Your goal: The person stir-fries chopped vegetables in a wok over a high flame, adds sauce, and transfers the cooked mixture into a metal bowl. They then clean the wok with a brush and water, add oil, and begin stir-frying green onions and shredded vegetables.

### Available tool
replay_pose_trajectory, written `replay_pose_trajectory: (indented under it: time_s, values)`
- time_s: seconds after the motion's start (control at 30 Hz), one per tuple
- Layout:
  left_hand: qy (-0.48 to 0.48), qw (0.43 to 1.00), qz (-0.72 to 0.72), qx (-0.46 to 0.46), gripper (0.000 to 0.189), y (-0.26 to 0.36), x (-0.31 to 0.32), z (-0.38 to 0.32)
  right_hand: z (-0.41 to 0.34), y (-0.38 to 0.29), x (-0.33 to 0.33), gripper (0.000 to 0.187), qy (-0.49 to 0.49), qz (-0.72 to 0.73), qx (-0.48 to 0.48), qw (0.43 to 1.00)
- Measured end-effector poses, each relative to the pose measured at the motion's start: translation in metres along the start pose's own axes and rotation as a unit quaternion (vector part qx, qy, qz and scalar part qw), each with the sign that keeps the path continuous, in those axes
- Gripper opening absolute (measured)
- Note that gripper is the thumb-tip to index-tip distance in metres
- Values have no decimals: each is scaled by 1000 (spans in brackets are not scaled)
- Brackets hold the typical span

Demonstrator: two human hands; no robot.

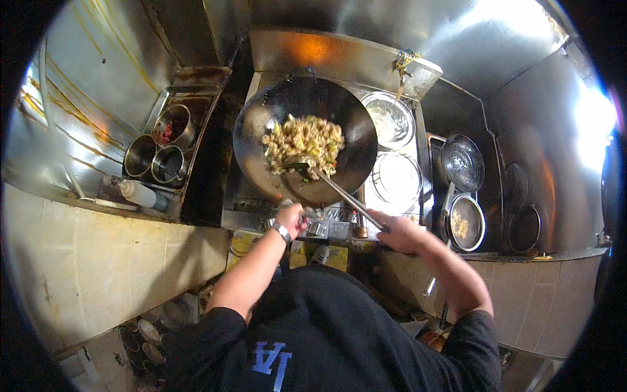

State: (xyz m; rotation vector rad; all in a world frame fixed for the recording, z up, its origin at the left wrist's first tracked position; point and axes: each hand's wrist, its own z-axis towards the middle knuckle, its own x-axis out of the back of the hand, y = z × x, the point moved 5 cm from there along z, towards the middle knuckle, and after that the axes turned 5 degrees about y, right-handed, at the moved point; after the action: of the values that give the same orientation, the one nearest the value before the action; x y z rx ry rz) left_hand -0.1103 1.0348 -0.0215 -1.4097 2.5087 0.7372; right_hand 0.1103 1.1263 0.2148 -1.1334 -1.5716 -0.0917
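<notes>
A large dark wok [313, 95] sits tilted over the stove, its inside facing me. Chopped, browned food [308, 139] with green pieces is heaped in it. My left hand [293, 220], with a metal band at the wrist, is closed on what looks like a crumpled grey cloth [309, 213] at the wok's near edge. Whether a handle lies under the cloth is hidden. My right hand [402, 233] grips the end of a long metal ladle [349, 198]. The ladle's bowl rests among the food at its near side, partly covered.
Right of the wok are a metal pot of liquid [389, 120] and a brightly lit round vessel [396, 181]. Farther right stand a perforated strainer [463, 163] and a bowl-shaped strainer [468, 223]. Several metal containers [168, 164] and a squeeze bottle [142, 195] stand at left.
</notes>
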Motion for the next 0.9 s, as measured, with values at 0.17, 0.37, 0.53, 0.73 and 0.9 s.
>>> replay_pose_trajectory:
  time_s: [0.17, 0.37, 0.53, 0.73, 0.9]
  values:
    - [-20, 998, 7, -65, 10, -64, 55, -12, 8, 5, -65, 62, 20, -134, -134, 982]
    - [-73, 994, -85, -13, 4, 38, 12, -25, -25, -39, 24, 61, -33, 60, -77, 995]
    - [-12, 996, 22, -90, 8, 21, 24, 24, 45, -15, -35, 70, 16, -56, -103, 993]
    - [-11, 982, 139, -125, 5, -7, 75, -20, 17, -21, -34, 69, 126, -167, -72, 975]
    - [5, 998, -43, -43, 7, 87, 12, -14, -5, -45, 35, 60, -114, 117, -200, 966]
